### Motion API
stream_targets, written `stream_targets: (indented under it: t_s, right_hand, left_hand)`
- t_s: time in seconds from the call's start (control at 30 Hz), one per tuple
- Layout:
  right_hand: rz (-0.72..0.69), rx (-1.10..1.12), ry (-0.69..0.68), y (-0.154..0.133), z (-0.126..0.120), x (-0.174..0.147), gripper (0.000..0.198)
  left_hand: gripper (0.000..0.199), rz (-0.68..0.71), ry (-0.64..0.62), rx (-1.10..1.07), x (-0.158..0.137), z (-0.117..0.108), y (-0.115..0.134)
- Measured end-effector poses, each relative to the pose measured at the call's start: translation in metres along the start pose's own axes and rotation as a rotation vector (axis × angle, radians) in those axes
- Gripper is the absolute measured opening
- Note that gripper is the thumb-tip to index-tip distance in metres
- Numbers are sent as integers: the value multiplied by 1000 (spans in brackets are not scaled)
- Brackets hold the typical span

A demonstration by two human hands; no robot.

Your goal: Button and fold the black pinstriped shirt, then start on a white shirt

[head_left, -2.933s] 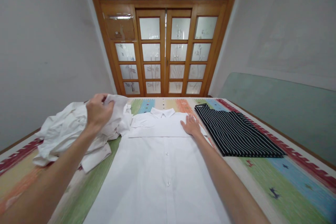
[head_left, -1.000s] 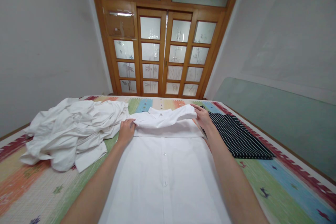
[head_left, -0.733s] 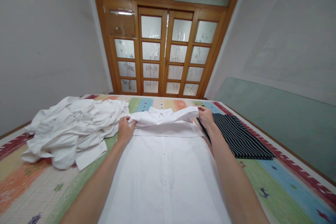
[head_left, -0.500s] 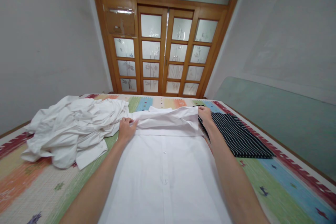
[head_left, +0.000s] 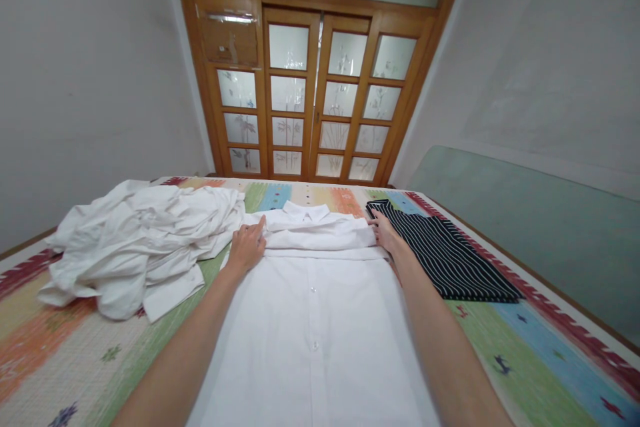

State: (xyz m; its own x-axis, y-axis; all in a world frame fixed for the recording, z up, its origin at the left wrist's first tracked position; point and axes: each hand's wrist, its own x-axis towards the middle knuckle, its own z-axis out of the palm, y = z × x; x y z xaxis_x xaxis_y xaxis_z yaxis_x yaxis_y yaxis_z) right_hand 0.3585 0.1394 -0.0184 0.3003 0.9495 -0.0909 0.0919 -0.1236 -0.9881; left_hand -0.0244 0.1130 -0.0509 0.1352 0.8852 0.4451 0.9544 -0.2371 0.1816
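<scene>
A white button-up shirt lies front up, its placket running down the middle and its collar at the far end. Folded white cloth lies across its chest below the collar. My left hand rests at the left end of this fold, fingers stretched over the cloth. At the right end, my right hand touches the fold's edge with its fingers apart. Neither hand visibly pinches the fabric.
A crumpled heap of white clothes lies to the left. Folded black-and-white striped cloth is on the right, close to my right forearm. Beneath is a colourful patterned cover. Wooden glass-paned doors stand beyond the far edge.
The raised cloth stretched between my hands has come down flat across the chest, uncovering the collar. My right hand has let go and shifted slightly down; my left fingers have unclenched.
</scene>
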Motion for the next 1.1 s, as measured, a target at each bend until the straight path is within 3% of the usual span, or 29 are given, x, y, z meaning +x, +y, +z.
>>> stream_targets:
  t_s: [0.13, 0.27, 0.43, 0.53, 0.7, 0.87, 0.97, 1.1]
  right_hand:
    - [172, 3, -132, -1, 3, -8, 26]
    - [98, -59, -22, 3, 9, -7, 41]
    - [-69, -186, 115, 9, 9, -1, 44]
    - [-185, -253, 79, 5, 4, -1, 41]
    - [-150, -339, -149, -7, -9, -4, 34]
    - [-29, -463, -208, -8, -22, -4, 39]
    - [-18, -461, -161, -4, -19, -3, 45]
    - [-69, -447, -3, 1, -10, -2, 40]
  left_hand:
    - [51, -11, -54, 30, 18, -2, -1]
    - [33, 32, -177, -25, 48, -3, -11]
    - [21, 104, -251, -114, 72, -2, -22]
    - [16, 100, -265, -141, 79, -1, -24]
    - [21, -4, -167, -182, 88, -4, -32]
    - [15, -161, -151, -217, 93, -8, -51]
    - [16, -178, -91, -242, 91, -6, -58]
    - [28, -235, 150, -247, 80, -4, -56]
